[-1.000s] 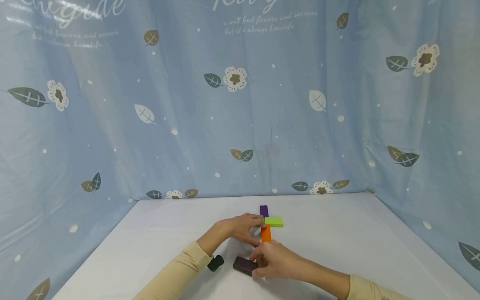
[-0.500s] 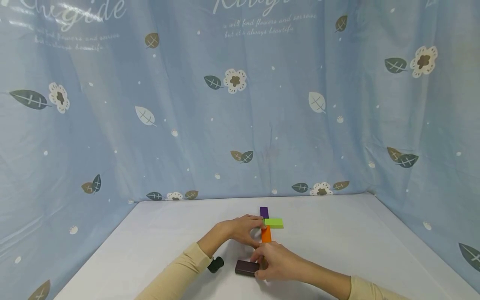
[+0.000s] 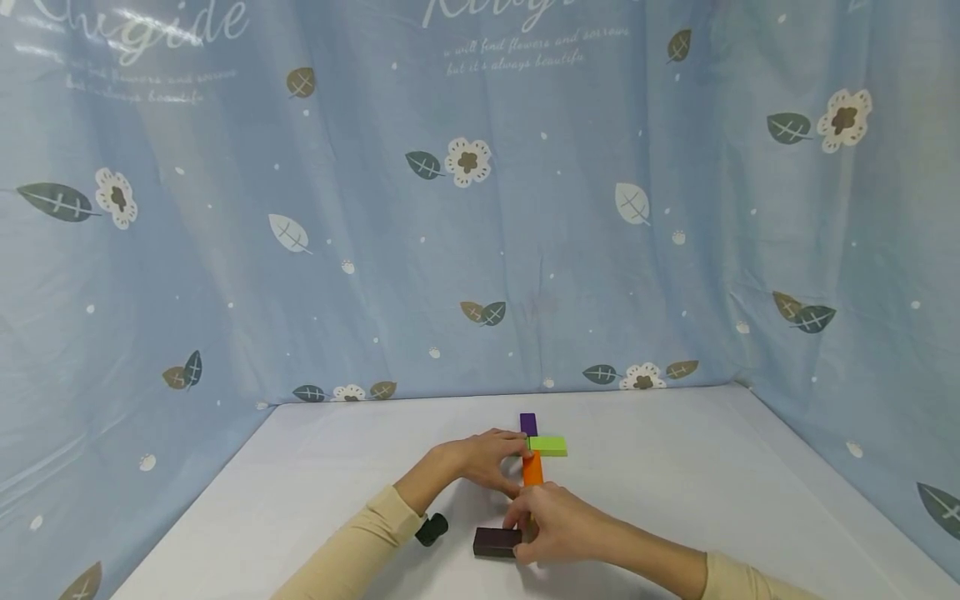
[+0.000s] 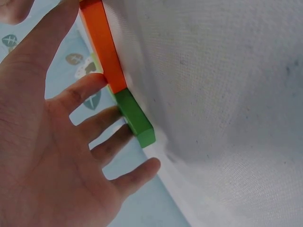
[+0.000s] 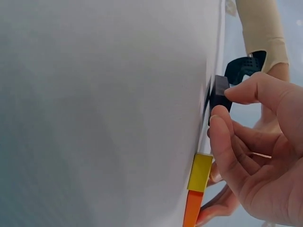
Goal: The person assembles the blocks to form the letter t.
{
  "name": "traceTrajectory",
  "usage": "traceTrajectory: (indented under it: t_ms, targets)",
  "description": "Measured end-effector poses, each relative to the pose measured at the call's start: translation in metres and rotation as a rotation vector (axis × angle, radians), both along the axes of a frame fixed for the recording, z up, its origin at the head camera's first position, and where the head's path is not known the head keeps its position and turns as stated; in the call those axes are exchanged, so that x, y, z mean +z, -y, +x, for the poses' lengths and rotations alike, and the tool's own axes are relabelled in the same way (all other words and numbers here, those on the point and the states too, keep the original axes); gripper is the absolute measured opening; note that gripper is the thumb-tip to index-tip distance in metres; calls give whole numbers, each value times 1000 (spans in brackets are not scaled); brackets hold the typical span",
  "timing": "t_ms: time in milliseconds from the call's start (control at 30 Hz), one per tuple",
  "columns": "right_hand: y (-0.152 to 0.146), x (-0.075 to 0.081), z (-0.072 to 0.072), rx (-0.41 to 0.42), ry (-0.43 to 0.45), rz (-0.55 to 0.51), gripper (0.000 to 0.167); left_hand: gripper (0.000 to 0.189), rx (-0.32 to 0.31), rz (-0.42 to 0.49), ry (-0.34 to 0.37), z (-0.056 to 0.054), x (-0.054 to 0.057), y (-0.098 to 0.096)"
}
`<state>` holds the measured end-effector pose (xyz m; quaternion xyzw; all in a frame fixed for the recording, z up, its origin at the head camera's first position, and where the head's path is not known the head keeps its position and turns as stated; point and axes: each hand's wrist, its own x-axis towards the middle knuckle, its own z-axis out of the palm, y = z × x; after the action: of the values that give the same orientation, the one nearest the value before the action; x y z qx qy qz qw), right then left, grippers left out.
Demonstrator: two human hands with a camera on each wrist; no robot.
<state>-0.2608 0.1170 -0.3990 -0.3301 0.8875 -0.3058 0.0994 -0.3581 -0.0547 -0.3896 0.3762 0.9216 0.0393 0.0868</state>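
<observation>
My right hand pinches the right end of a dark brown block, thumb on its near side and fingers on its far side. The block lies crosswise on the white table. My left hand rests with spread, fairly straight fingers along the left side of an orange block and a green block. A yellow block continues the row from the orange one; in the head view my right hand mostly hides it. Beyond are a lime block and a purple block.
A small black device sits by the left sleeve's cuff. The white table reaches back to a blue printed curtain, which also hangs along both sides.
The dark brown block has turned from a slant to lie straight crosswise and shifted slightly right, with my right hand on it. My left hand has stayed in place.
</observation>
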Motion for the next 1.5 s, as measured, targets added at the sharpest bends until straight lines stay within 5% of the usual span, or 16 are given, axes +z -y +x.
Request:
traceTrajectory:
  t_ms: [267,633,1067,1300,1500]
  targets:
    - [1,1,4,10,29,-17,20,54,-3,4,-5,0,-3,1]
    - [-12,2,3,55,-104,-57,22,56,11,10,0,-1,-4,1]
    - [-27,8,-1,28,-45,-102,23,56,25,16,18,0,-2,2]
    - [-37,13,0,64,-140,-147,25,59,29,18,24,-1,-2,1]
    - [-45,22,-3,59,-144,-156,24,54,-10,-2,-28,-2,-2,1]
